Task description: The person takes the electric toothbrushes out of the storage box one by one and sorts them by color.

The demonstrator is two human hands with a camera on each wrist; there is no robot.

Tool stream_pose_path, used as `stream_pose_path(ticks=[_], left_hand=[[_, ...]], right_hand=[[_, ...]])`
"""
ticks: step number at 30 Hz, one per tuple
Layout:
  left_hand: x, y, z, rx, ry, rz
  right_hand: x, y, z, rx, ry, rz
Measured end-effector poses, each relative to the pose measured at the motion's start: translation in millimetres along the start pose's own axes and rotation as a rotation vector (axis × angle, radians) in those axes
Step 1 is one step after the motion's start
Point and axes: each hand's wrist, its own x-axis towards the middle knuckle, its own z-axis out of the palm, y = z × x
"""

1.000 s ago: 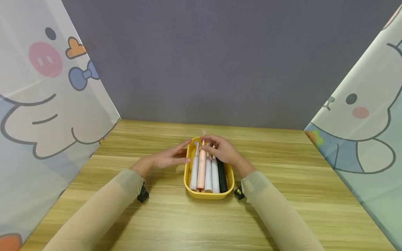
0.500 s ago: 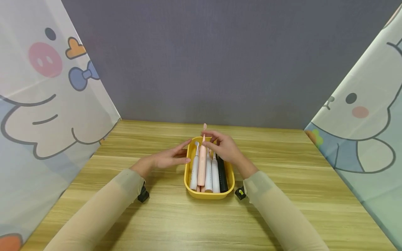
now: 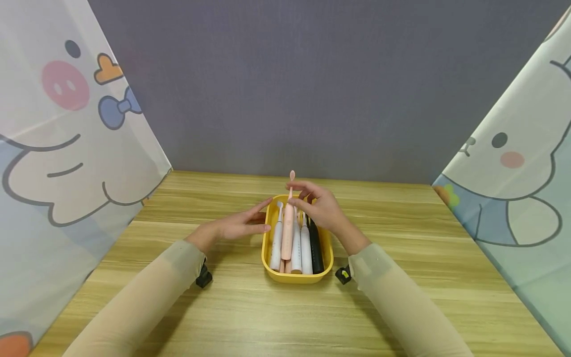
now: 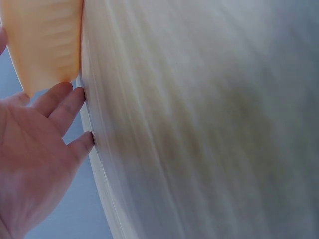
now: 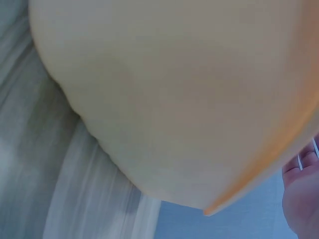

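Note:
A yellow plastic basket [image 3: 298, 279] holds several electric toothbrushes lying side by side. My right hand [image 3: 322, 206] pinches a pink electric toothbrush [image 3: 287, 235] between thumb and fingers near its neck; the brush head sticks out past the basket's far rim. Its handle lies over the others, tilted with the head end higher. White toothbrushes [image 3: 306, 250] and a black toothbrush [image 3: 315, 248] are beside it, and pink handle ends [image 3: 284, 267] show underneath. My left hand [image 3: 238, 225], fingers extended, touches the basket's left side; the left wrist view shows its fingertips against the orange-looking wall [image 4: 47, 45].
The basket stands on a wood-grain table [image 3: 232, 317]. Behind rises a grey panel [image 3: 303, 89], with cartoon-printed cloths [image 3: 80, 124] at both sides. Each wrist carries a small black device [image 3: 342, 274].
My right hand has lifted the pink toothbrush slightly and shifted it away from me, so its head reaches farther beyond the rim. More pink handle ends show below. The left hand stays put.

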Motion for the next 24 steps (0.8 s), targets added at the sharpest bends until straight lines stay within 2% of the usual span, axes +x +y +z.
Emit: stream_pose_path(ticks=[18, 24], left_hand=[[-0.1, -0.2, 0.6, -0.017, -0.002, -0.005], [-0.7, 0.9, 1.2, -0.024, 0.0, -0.009]], right_hand=[[-0.8, -8.0, -3.6, 0.01, 0.042, -0.128], [-2.4, -11.3, -3.7, 0.028, 0.031, -0.137]])
